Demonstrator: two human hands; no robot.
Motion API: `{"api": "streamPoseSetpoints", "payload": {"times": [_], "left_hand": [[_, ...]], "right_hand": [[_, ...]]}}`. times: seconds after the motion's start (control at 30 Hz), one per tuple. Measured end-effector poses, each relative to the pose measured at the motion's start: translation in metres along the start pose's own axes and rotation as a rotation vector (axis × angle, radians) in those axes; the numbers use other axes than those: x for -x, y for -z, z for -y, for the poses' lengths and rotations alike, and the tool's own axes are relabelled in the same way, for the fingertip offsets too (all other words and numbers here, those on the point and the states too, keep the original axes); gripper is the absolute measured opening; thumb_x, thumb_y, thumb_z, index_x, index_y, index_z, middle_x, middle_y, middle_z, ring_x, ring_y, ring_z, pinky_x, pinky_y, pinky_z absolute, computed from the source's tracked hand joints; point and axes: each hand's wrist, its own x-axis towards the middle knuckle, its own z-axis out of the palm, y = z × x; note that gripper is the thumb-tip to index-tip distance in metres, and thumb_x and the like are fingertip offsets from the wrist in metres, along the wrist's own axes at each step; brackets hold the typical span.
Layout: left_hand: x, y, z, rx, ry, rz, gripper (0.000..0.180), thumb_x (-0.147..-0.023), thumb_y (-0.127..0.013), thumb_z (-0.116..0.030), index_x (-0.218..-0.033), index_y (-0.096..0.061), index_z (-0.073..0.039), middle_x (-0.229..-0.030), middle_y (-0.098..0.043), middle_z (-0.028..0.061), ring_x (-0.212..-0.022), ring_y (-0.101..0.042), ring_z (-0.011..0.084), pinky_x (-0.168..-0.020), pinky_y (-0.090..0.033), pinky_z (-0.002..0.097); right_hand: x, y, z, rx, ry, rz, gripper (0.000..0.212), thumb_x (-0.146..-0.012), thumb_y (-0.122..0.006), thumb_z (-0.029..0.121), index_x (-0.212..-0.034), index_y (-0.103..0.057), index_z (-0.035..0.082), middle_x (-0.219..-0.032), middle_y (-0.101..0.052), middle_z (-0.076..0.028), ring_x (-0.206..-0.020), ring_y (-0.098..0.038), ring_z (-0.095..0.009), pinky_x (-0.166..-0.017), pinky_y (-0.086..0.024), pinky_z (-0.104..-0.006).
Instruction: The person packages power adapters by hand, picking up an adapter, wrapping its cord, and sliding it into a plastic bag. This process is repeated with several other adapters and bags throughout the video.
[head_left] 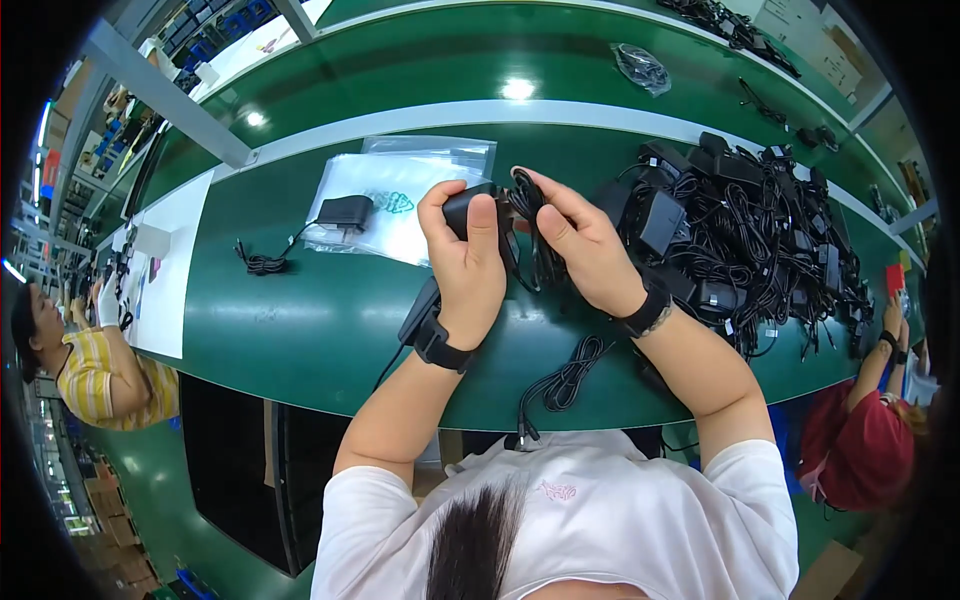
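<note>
Above the green bench, my left hand [468,240] is closed round a black power adapter [462,212], thumb across its near side. My right hand [585,240] pinches the adapter's coiled black cable [538,240] between thumb and fingers, right beside the adapter. Under my left wrist lies another black adapter [420,310], partly hidden by the arm. A bundled cable [565,388] rests near the bench edge, between my forearms. Left of my hands, one more adapter [345,211] sits on clear plastic bags [400,235], its bundled cord [262,262] trailing onto the bench.
A large heap of black adapters and cables [740,250] covers the bench to the right. On the raised green shelf behind lies a bagged item [641,70]. A grey post [170,90] stands at left. Co-workers sit on the left [110,370] and right [860,440].
</note>
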Motion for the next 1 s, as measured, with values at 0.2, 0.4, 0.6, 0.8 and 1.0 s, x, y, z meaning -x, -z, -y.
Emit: {"api": "streamPoseSetpoints", "payload": {"times": [0.2, 0.4, 0.6, 0.8, 1.0], "left_hand": [[0.001, 0.008, -0.003, -0.368, -0.235, -0.027, 0.04, -0.08, -0.065, -0.023, -0.107, -0.043, -0.003, -0.095, -0.051, 0.0112, -0.082, -0.051, 0.0206, -0.074, -0.044, 0.0311], [0.015, -0.001, 0.006, -0.193, -0.17, 0.076, 0.049, -0.081, -0.065, -0.02, -0.115, -0.034, -0.004, -0.098, -0.047, 0.0112, -0.084, -0.048, 0.0172, -0.074, -0.043, 0.0296], [0.002, 0.007, -0.014, -0.118, -0.029, 0.112, 0.064, -0.066, -0.078, -0.015, -0.112, -0.034, -0.008, -0.093, -0.048, 0.0066, -0.08, -0.05, 0.0149, -0.069, -0.045, 0.0272], [-0.017, 0.022, -0.023, 0.031, -0.044, -0.034, 0.065, -0.06, -0.079, -0.002, -0.107, -0.035, -0.009, -0.091, -0.048, 0.0058, -0.074, -0.052, 0.0108, -0.061, -0.047, 0.0234], [-0.027, 0.037, -0.02, 0.139, -0.107, -0.228, 0.064, -0.061, -0.077, 0.0, -0.108, -0.035, -0.009, -0.089, -0.049, 0.0053, -0.072, -0.053, 0.0111, -0.061, -0.047, 0.0234]], "right_hand": [[0.003, -0.005, 0.002, 0.677, 0.221, 0.034, 0.037, -0.087, -0.048, 0.012, -0.121, -0.045, -0.005, -0.125, -0.049, -0.017, -0.114, -0.049, -0.024, -0.094, -0.037, -0.0296], [0.011, -0.014, 0.003, 0.656, 0.254, -0.147, 0.039, -0.083, -0.05, 0.005, -0.121, -0.046, -0.003, -0.106, -0.059, -0.021, -0.09, -0.062, -0.024, -0.076, -0.046, -0.0286], [0.009, -0.01, 0.004, 0.721, 0.214, 0.09, 0.052, -0.088, -0.046, 0.013, -0.133, -0.028, -0.004, -0.131, -0.039, -0.023, -0.124, -0.037, -0.034, -0.101, -0.028, -0.0353], [0.005, -0.01, 0.011, 0.772, 0.441, -0.007, 0.045, -0.089, -0.046, 0.014, -0.131, -0.036, 0.0, -0.133, -0.039, -0.018, -0.121, -0.041, -0.025, -0.099, -0.032, -0.0315], [0.011, -0.007, 0.018, -0.329, -0.768, 0.288, 0.043, -0.094, -0.04, 0.035, -0.099, -0.055, -0.004, -0.069, -0.061, -0.009, -0.064, -0.06, -0.015, -0.059, -0.048, -0.0243]]}}
